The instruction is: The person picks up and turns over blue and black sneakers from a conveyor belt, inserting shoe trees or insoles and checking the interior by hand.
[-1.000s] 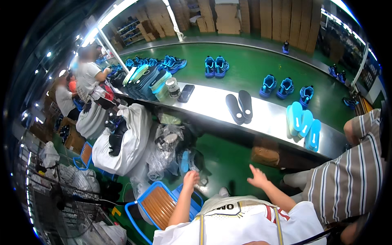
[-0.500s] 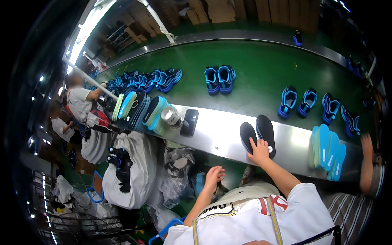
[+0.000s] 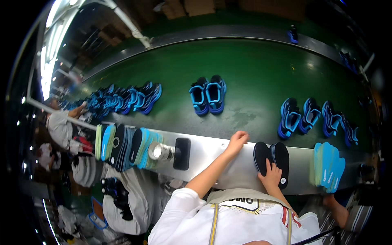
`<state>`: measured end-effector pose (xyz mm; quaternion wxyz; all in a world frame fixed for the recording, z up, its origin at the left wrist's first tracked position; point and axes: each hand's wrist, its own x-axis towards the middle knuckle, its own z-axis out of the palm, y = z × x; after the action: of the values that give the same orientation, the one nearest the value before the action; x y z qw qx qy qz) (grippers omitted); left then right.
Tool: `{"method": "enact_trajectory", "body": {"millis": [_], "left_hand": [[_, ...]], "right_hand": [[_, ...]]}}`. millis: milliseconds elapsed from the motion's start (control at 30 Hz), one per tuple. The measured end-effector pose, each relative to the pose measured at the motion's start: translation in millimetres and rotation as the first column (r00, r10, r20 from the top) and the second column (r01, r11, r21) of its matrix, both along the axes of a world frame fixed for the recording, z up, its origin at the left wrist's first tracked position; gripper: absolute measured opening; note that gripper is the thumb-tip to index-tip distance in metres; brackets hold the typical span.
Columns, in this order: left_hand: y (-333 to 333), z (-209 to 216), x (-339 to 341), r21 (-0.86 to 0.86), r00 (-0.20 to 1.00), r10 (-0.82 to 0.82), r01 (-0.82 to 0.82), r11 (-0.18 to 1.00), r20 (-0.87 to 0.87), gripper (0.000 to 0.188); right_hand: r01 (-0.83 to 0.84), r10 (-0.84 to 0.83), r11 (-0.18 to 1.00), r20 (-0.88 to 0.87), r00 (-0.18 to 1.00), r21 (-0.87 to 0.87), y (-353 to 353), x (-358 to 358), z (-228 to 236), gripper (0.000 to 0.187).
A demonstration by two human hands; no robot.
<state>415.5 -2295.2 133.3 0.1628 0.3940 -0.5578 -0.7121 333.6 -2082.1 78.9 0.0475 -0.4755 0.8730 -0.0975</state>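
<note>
Two black insole stacks lie side by side on the metal ledge, the left stack (image 3: 260, 155) and the right stack (image 3: 280, 154), which bears a small white round mark near its heel. My right hand (image 3: 271, 176) rests on their near ends, fingers spread and not gripping. Stretched forward across the ledge, my left hand (image 3: 237, 141) hovers by the edge of the green belt (image 3: 249, 90). Its fingers are loosely bent, and nothing shows in them. Nearest beyond it stands a pair of blue-and-black sneakers (image 3: 207, 96).
On the ledge's left are upright insole bundles (image 3: 122, 145), a clear jar (image 3: 158, 151) and a black phone (image 3: 182, 154). Blue-topped insoles (image 3: 328, 165) lie at right. More sneakers (image 3: 289, 118) stand on the belt. A co-worker's arm (image 3: 337, 210) is at lower right; white sacks (image 3: 136, 196) sit lower left.
My left hand has risen from beside my body and reached over the ledge toward the belt. My right hand stays at the insoles. The co-worker's hand at right has dropped. The view has shifted.
</note>
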Motion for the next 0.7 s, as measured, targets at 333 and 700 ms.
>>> {"method": "enact_trajectory", "body": {"millis": [333,700], "left_hand": [[-7,-18,-181,-0.794,0.761,-0.409,0.594,0.127,0.503,0.066],[-39,-31,-242,-0.952,0.926,-0.323,0.259,0.162,0.196,0.032]], "right_hand": [[0.011,-0.005,0.997,0.078,0.997,-0.079,20,3,27,0.055],[0.16,-0.191,0.81,0.004,0.982,-0.564,-7,-104,144,0.01]]}}
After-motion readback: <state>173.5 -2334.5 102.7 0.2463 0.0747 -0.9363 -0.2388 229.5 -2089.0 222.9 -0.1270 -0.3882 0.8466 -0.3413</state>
